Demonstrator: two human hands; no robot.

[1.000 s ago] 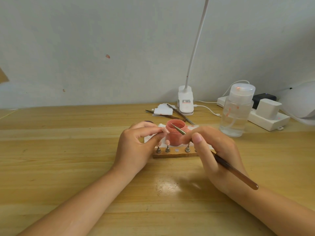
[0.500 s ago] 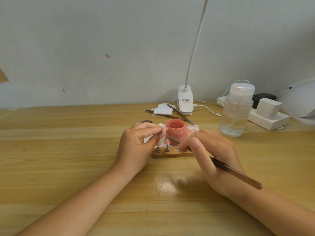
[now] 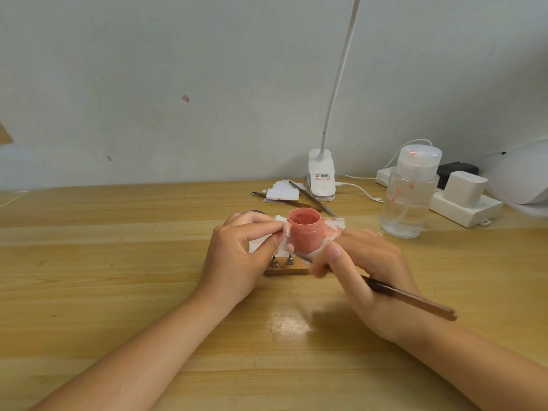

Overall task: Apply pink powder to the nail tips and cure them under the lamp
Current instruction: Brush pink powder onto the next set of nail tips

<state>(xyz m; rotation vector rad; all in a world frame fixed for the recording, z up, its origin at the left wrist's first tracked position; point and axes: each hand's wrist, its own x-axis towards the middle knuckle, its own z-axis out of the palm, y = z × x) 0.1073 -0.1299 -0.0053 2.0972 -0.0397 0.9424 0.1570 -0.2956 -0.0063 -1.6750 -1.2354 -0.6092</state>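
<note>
Two hands work mid-desk: the left hand (image 3: 237, 250) pinches a nail tip (image 3: 286, 231), the right hand (image 3: 364, 262) grips a brush (image 3: 412, 298). Best to steady the tip close beside the powder jar (image 3: 305, 234) and dab lightly.

The scene is evenly and softly lit. A pale glare patch (image 3: 289, 323) is seen on the wooden table (image 3: 89, 262), just left of a soft shadow cast beneath the right hand (image 3: 360, 264), which is smeared by motion blur. The table edge behind the hand is bowed by wide-angle distortion.

Wood table (image 3: 118, 262); jar (image 3: 305, 235); bottle (image 3: 409, 197)
</note>
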